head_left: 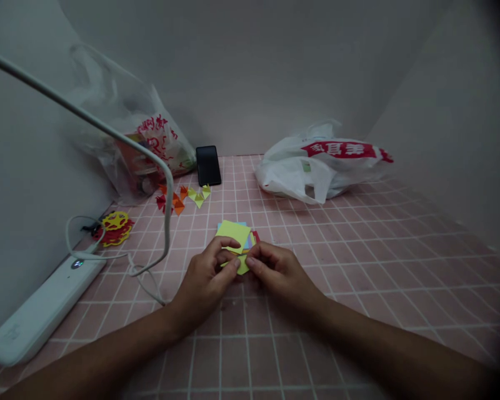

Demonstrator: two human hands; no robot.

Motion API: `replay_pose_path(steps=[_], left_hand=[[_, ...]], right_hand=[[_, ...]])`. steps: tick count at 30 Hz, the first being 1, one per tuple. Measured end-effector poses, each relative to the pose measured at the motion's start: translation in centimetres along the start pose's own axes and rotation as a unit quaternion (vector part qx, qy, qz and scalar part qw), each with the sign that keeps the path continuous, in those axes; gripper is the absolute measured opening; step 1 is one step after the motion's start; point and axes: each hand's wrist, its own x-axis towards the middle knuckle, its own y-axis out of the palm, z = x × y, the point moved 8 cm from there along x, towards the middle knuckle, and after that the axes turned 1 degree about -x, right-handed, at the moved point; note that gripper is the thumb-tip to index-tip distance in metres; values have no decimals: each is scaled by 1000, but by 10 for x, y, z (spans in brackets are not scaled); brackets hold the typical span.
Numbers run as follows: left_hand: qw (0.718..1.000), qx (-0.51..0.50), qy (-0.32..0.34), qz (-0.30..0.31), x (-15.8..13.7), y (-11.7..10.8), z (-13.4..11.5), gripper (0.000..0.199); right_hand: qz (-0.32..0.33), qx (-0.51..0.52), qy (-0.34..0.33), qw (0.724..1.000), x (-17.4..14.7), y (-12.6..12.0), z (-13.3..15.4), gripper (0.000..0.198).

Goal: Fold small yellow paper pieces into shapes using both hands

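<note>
Between both hands is a small folded piece of yellow-green paper [243,265], pointed at its lower edge. My left hand [208,272] pinches its left side between thumb and fingers. On the other side, my right hand [277,269] grips the right edge with thumb and forefinger. Just beyond the fingers lies a stack of coloured paper squares, a yellow-green sheet [233,233] on top and blue, red and orange edges showing beneath. Farther back sit several small folded paper pieces: yellow ones [198,199], orange ones [178,204] and a dark red one [161,203].
A black phone [208,165] lies at the back, beside a clear plastic bag [158,139]. At the back right is a white plastic bag [291,169]. Along the left are a white power strip [45,305], red and yellow cut-outs [114,228] and a bent white cable [167,222] standing over the pink tiled surface.
</note>
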Motion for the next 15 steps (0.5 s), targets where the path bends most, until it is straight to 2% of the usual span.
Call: replay_pose_path(steps=[3,6,15], left_hand=[[999,-31,-25,12,1,1,3,18],[998,-9,-47,32,4,2,6,20],[997,-14,-74,7,7,-3,8,20]], right_hand=[[-8,-7,5,1000,0,-1,1,17],[-3,-5,11,1000,0,-1,0,18],[-21,83,40,996,4,-5,-12,23]])
